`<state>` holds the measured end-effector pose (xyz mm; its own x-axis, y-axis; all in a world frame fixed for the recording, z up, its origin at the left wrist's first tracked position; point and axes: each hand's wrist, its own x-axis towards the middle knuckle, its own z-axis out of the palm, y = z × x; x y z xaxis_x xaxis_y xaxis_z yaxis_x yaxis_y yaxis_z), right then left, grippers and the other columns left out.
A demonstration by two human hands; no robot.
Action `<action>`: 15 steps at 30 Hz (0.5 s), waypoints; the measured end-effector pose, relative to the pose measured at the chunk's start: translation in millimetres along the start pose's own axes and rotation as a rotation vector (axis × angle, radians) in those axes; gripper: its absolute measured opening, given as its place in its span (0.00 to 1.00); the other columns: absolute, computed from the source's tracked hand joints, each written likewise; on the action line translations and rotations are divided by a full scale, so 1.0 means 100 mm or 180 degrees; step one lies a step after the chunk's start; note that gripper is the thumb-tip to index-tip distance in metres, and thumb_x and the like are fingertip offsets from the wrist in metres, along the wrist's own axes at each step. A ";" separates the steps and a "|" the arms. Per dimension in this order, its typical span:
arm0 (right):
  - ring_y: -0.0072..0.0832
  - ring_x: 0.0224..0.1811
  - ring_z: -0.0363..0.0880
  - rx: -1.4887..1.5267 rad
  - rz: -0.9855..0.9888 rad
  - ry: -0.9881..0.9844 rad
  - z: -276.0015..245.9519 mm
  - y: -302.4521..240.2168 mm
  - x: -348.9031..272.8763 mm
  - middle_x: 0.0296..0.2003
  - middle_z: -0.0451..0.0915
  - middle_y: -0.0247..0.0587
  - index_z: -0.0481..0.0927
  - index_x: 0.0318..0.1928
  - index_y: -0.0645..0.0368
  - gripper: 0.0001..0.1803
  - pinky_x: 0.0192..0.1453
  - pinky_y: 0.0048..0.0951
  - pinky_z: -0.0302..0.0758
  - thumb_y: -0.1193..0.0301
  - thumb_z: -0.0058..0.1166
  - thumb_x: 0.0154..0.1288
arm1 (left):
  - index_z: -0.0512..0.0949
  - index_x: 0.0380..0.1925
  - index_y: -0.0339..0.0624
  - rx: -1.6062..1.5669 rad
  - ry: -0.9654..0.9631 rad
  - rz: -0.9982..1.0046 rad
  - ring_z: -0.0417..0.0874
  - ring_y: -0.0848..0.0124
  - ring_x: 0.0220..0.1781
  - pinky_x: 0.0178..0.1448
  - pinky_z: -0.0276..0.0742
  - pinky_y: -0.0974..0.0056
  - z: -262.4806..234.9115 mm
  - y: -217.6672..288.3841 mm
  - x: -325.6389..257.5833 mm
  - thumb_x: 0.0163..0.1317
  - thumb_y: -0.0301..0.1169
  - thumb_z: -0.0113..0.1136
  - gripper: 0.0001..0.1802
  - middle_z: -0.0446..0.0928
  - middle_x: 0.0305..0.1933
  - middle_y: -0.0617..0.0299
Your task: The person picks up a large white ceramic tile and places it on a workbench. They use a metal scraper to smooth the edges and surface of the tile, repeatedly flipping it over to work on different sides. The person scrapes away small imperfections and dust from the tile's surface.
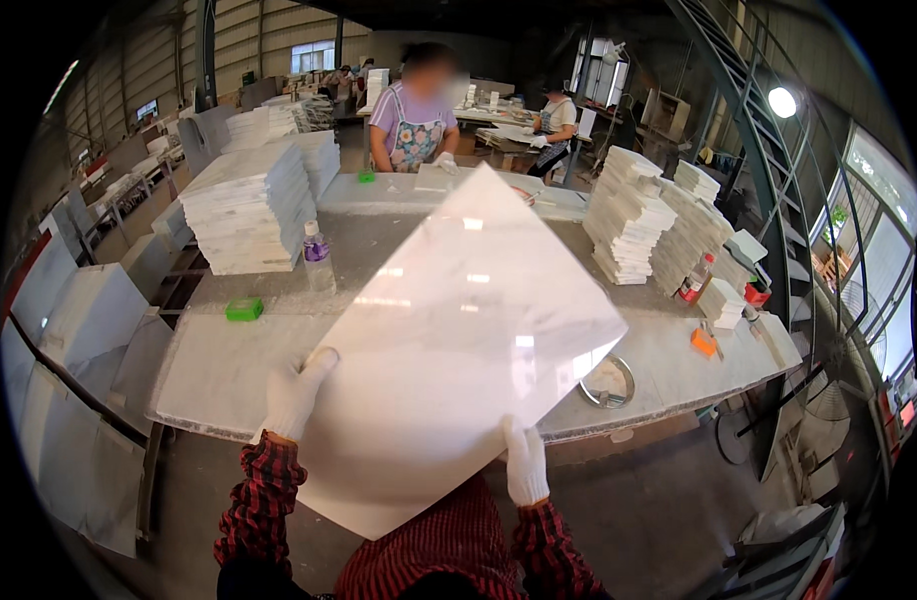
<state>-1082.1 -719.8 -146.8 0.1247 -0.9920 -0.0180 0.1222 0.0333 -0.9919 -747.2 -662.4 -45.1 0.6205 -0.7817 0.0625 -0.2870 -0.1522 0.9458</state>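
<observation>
I hold a large glossy white square tile (449,340) up in front of me, turned like a diamond, above the near edge of a dusty stone worktable (219,360). My left hand (294,392), in a white glove, grips the tile's left edge. My right hand (526,462), also gloved, grips its lower right edge. Red plaid sleeves cover both forearms. The tile reflects ceiling lights and hides the middle of the table.
Stacks of white tiles stand at the table's left (247,205) and right (629,215). A plastic bottle (318,257), a green sponge (245,309), a round metal dish (609,382) and an orange tool (704,341) lie on it. A person in an apron (414,120) works opposite. White slabs (69,330) lean at left.
</observation>
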 end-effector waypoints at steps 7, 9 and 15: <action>0.21 0.46 0.74 -0.0002 -0.1462 0.0248 0.61 -1.50 0.50 0.45 0.81 0.37 0.76 0.59 0.69 0.21 0.52 0.28 0.74 0.65 0.53 0.76 | 0.82 0.50 0.31 -0.1715 0.0341 0.0241 0.77 0.78 0.41 0.46 0.73 0.69 -0.07 0.18 -0.37 0.76 0.45 0.56 0.24 0.81 0.41 0.66; 0.21 0.48 0.75 -0.0130 -0.1786 0.0009 0.67 -1.72 0.68 0.47 0.82 0.37 0.77 0.60 0.68 0.21 0.54 0.27 0.74 0.66 0.54 0.75 | 0.78 0.58 0.30 -0.2292 0.0503 0.0331 0.77 0.75 0.50 0.55 0.74 0.67 0.16 0.10 -0.59 0.79 0.46 0.52 0.26 0.81 0.51 0.62; 0.20 0.50 0.80 -0.0666 -0.1620 -0.0731 0.96 -1.78 0.91 0.50 0.86 0.40 0.78 0.65 0.63 0.25 0.57 0.27 0.76 0.66 0.59 0.71 | 0.63 0.72 0.29 -0.2167 0.0518 -0.0717 0.72 0.62 0.68 0.71 0.67 0.60 0.57 -0.56 -1.33 0.82 0.53 0.39 0.37 0.71 0.70 0.49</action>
<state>-998.3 -804.2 39.7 0.3140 -0.8246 0.4706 0.0287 -0.4872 -0.8728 -855.4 -584.2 -124.4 0.7267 -0.6680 -0.1604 0.3444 0.1522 0.9264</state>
